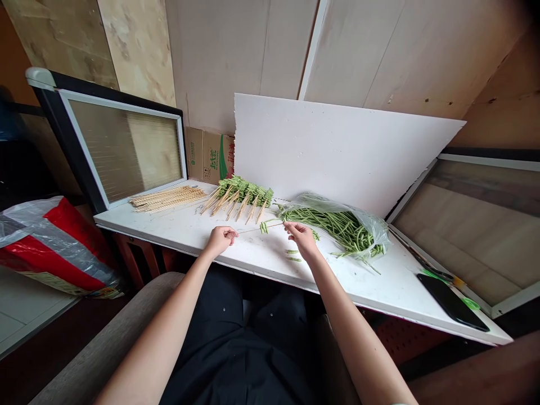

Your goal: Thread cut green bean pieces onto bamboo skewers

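Observation:
My left hand (222, 239) is closed on one end of a thin wooden skewer (248, 230) held level above the white table. A few short cut pieces of green bean (264, 227) are threaded crosswise on it. My right hand (300, 235) pinches at the skewer's other end; whether a bean piece is also between those fingers is hidden. Loose cut bean pieces (293, 255) lie beside and below my right hand. Behind my hands is a pile of finished green bean skewers (244, 191), their sticks pointing toward me.
Bare wooden skewers (169, 198) lie at the left of the white table (253, 256). A clear plastic bag of long green beans (337, 222) is at right. Farther right are a black phone (451, 301) and scissors (439, 274). A white board (337, 149) and cardboard box (211, 154) stand behind.

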Motion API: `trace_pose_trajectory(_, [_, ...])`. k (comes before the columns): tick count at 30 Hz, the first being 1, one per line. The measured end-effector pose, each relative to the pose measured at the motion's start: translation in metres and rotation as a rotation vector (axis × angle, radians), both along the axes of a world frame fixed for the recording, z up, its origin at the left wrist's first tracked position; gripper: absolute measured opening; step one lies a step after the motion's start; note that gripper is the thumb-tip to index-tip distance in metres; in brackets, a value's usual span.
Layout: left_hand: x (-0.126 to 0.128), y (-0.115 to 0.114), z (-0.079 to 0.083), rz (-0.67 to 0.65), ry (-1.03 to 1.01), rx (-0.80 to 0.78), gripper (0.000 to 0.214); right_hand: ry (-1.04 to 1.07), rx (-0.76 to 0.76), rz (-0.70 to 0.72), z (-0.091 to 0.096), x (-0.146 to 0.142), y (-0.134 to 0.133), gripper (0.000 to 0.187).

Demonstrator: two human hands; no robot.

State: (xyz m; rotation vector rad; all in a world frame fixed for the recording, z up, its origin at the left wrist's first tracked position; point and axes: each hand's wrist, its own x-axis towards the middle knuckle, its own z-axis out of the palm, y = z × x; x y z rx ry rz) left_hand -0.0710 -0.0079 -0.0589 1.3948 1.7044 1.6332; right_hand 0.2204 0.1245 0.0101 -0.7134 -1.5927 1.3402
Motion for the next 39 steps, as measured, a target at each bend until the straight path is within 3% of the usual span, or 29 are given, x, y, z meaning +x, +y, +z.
trace_pose_trajectory(15, [0.003, -0.001, 0.001, -0.004, -0.035, 0.009, 0.023, 0.077, 0.016, -0.125, -0.007, -0.012, -0.003, 0.048])
trace_pose_trajectory(22, [0.002, -0.001, 0.004, 0.018, -0.029, -0.001, 0.026, 0.076, 0.043, -0.117, 0.0, -0.014, -0.01, 0.048])
trace_pose_trajectory(39, [0.001, -0.001, 0.003, 0.06, -0.008, -0.015, 0.026, 0.052, 0.061, -0.134, -0.008, -0.017, -0.01, 0.053])
